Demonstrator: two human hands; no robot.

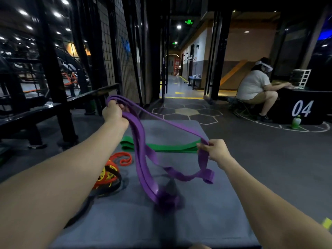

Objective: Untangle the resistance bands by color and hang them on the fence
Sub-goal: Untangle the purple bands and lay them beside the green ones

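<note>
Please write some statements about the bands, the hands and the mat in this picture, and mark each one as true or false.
1. Both hands hold the purple bands. True: the left hand grips them high up and the right hand pinches them lower down.
2. The green band hangs on the fence. False: it lies flat on the grey mat.
3. The orange, yellow and black bands lie in a tangled pile on the left side of the mat. True.
4. The purple bands are lifted fully clear of the mat. False: their lower loops hang down to the mat.
5. The black wire fence stands on the right. False: it stands on the left.
</note>
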